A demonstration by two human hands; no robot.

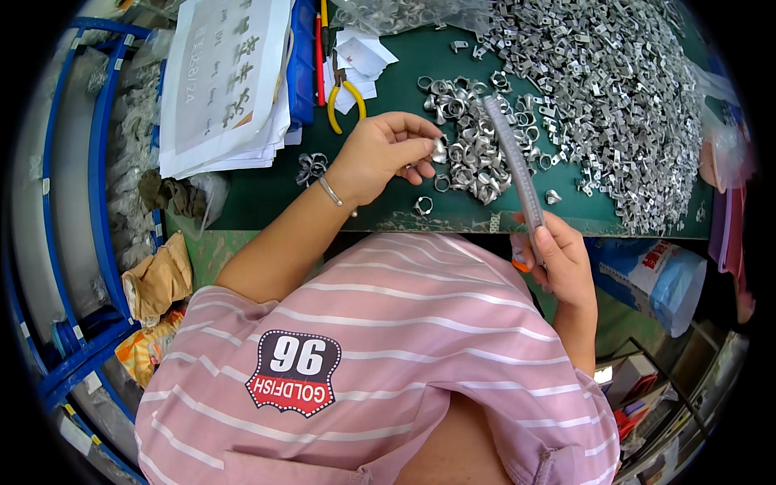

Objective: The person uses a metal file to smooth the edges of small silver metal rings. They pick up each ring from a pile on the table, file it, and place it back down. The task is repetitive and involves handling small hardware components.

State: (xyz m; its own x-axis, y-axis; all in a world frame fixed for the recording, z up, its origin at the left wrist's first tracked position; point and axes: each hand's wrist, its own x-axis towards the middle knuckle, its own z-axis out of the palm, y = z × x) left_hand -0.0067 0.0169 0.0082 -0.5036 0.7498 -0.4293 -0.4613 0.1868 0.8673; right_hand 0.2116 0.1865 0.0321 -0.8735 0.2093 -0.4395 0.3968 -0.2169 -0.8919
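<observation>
My left hand (381, 158) pinches a silver ring (439, 151) between thumb and fingers, just over the table's near part. In my right hand (564, 263) is a long grey ring mandrel (511, 153) with fine markings along it, held near its lower end and slanting up to the left. Its far part passes in front of a pile of silver rings (475, 166). One loose ring (423, 205) lies near the table's front edge, below my left hand. A small cluster of rings (311, 167) sits to the left of my left wrist.
A large heap of small silver metal parts (614, 97) spreads over the right of the green table (380, 212). Yellow-handled pliers (346, 101), a red pen-like stick (318, 61) and paper slips (364, 56) lie at the back left, beside stacked sheets (222, 89). Blue shelving (101, 105) stands left.
</observation>
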